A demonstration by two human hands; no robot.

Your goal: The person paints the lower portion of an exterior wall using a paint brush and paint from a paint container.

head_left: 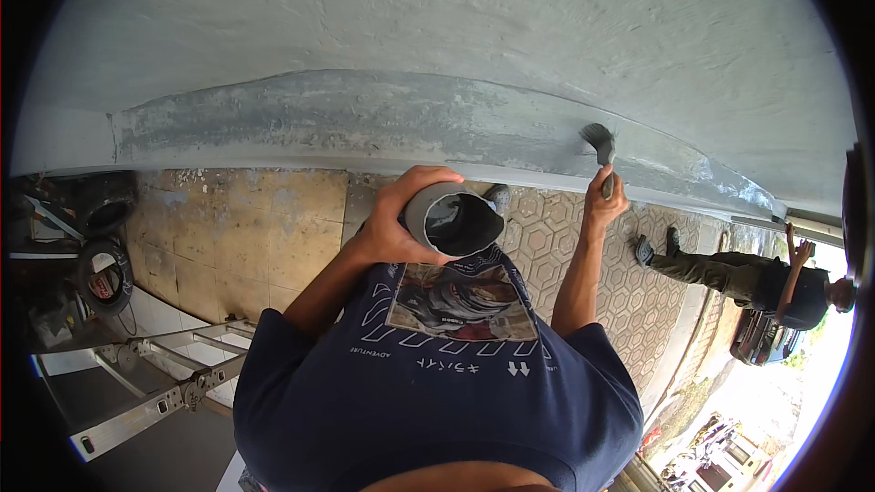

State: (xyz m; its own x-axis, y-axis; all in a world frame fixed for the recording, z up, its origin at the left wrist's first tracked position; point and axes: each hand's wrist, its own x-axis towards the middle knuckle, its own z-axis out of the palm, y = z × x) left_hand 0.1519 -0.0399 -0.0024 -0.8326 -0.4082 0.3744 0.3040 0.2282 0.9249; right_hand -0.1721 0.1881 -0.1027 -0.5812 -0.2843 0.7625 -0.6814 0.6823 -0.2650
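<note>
One view only, the head camera looking down the person's own chest from up high. Left hand (394,223) is wrapped around a grey cup (451,219), fingers curled over its rim and side, and the cup is tipped so its dark inside faces the camera. It sits right in front of the chest, just above the print on the navy t-shirt (437,383).

Right hand (602,200) is closed tight on the handle of a paintbrush (600,150), arm stretched up and out. The bristles are fanned out and pressed against the grey ledge (365,123) that runs across the frame under the pale rough wall (456,18). That ledge looks patchy, darker grey with lighter streaks, and near the brush it looks smooth and a bit shiny. The brush is well apart from the cup, off to the right and higher.

Way below is a tiled floor (237,228), plain yellowish on the left and a hexagon pattern on the right. An aluminium ladder (155,378) shows at lower left, with a tyre (103,278) near the left edge. On the right another person (756,278) in dark clothes stands on the patterned tiles, one arm raised; can't tell what they're doing.
</note>
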